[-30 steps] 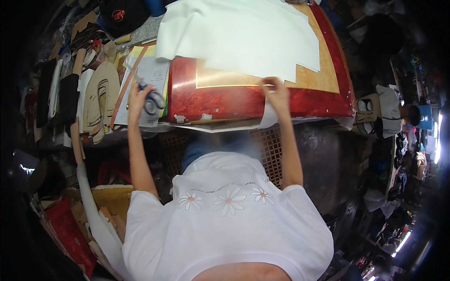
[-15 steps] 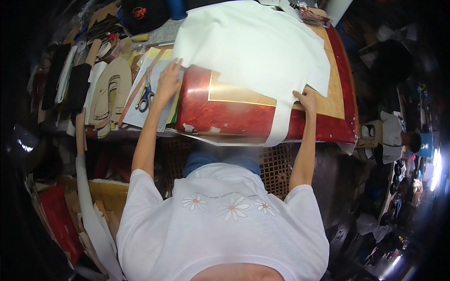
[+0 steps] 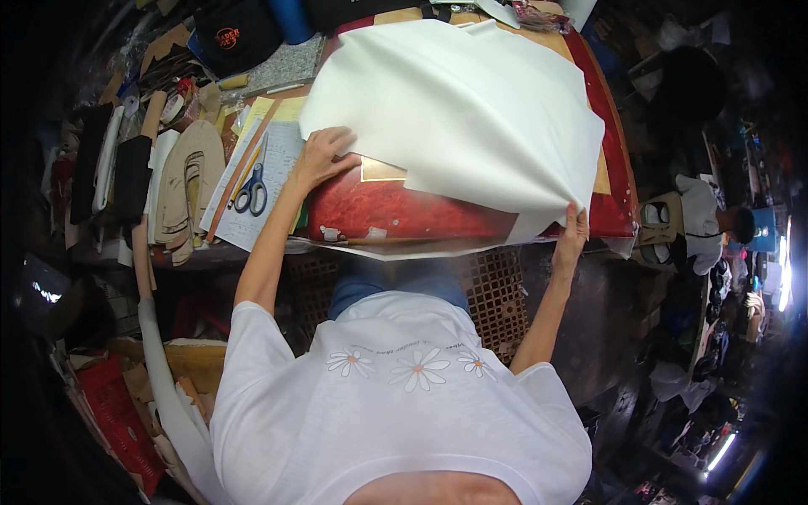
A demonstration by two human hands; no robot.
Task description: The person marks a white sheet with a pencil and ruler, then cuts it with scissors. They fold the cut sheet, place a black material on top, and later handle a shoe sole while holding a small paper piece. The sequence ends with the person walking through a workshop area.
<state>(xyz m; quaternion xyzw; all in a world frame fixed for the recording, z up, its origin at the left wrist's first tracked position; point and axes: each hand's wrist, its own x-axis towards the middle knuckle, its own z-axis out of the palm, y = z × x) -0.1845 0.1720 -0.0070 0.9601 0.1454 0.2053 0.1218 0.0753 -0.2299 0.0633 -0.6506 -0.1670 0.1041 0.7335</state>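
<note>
A large white sheet of leather-like material (image 3: 454, 101) lies over a red and tan board (image 3: 396, 206), with folds running toward its near right corner. At that corner my right hand (image 3: 572, 234) pinches the sheet's edge between thumb and fingers, near the board's front. My left hand (image 3: 324, 156) rests on the sheet's near left edge, fingers stretched out and thumb apart. A narrow strip of the sheet hangs toward the front edge, partly out of sight. Blue-handled scissors (image 3: 251, 195) lie left of my left hand on written paper (image 3: 282, 160).
Tan pattern pieces (image 3: 189, 181) and dark rolls (image 3: 133, 168) stand at the left. A black cap (image 3: 231, 42) and a blue cylinder (image 3: 291, 18) are at the back left. A long white roll (image 3: 172, 391) leans at the lower left. Another person (image 3: 703, 223) is at the far right.
My right hand has moved right and nearer, pulling the sheet's corner into folds. The left hand has shifted slightly right and nearer, and the sheet covers more of the board's right side.
</note>
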